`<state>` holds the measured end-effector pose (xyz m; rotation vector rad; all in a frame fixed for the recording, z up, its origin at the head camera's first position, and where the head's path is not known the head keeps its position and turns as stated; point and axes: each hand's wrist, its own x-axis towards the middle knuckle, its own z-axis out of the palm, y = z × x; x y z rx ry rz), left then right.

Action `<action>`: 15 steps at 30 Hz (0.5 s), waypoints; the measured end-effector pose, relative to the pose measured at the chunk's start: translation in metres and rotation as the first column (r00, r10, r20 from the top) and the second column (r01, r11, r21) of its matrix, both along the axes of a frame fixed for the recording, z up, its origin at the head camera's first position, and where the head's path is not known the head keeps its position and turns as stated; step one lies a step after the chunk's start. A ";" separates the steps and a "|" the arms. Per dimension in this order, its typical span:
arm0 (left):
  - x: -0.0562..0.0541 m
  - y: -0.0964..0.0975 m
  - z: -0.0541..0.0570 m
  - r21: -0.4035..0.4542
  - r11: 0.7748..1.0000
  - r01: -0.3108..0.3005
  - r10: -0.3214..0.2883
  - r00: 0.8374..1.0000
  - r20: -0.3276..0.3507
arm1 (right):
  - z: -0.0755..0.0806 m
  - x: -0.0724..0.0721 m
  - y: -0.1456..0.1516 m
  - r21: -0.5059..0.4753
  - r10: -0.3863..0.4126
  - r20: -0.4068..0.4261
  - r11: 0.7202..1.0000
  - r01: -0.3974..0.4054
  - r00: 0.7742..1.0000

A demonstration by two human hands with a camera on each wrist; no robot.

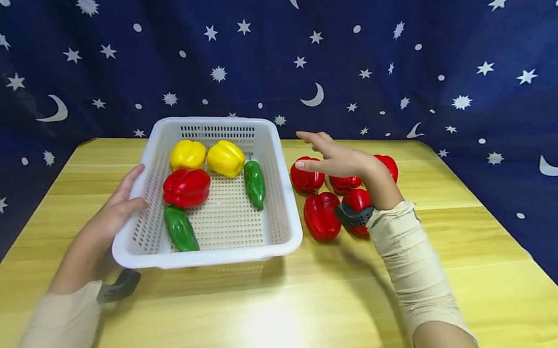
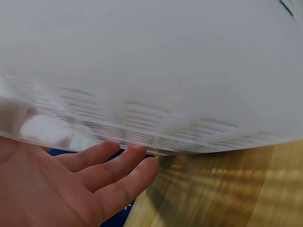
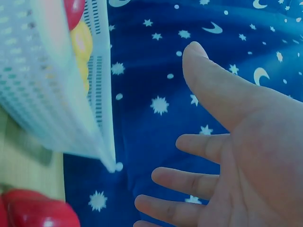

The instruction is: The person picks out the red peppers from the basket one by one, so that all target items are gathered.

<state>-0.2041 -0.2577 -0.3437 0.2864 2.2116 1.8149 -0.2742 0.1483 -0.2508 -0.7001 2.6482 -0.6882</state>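
Note:
A white plastic basket (image 1: 210, 256) with slotted walls sits left of centre in the head view. Two yellow bell peppers (image 1: 226, 158), a red bell pepper (image 1: 187, 188) and two green peppers (image 1: 255, 185) lie inside it. My left hand (image 1: 108, 223) is at the basket's left side, fingers extended along the outer wall; the left wrist view shows these fingers (image 2: 120, 177) loosely straight below the white plastic, the thumb hidden. To the right of the basket, my right hand (image 1: 343, 158) hovers over red bell peppers (image 1: 322, 217), fingers spread and palm bare.
Several red bell peppers stand grouped on the wooden table (image 1: 215, 335), partly covered by the right hand and its dark wrist strap (image 1: 356, 217). A blue cloth (image 1: 251, 42) with white moons and stars hangs behind and beside the table.

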 end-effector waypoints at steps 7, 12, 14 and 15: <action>0.001 0.001 0.001 0.040 0.999 0.002 -0.002 1.000 -0.001 | 0.008 -0.008 -0.027 0.013 0.043 -0.013 0.999 -0.043 0.999; 0.002 0.000 0.000 0.053 0.999 -0.002 0.003 1.000 -0.009 | 0.014 -0.015 -0.055 0.027 0.090 -0.014 0.996 -0.089 0.996; 0.002 0.000 0.000 0.059 0.998 -0.001 0.002 1.000 -0.010 | 0.017 -0.018 -0.066 0.040 0.113 -0.014 0.993 -0.112 0.994; 0.002 0.000 0.000 0.060 0.998 -0.002 0.003 1.000 -0.009 | 0.018 -0.019 -0.073 0.049 0.125 -0.018 0.991 -0.124 0.992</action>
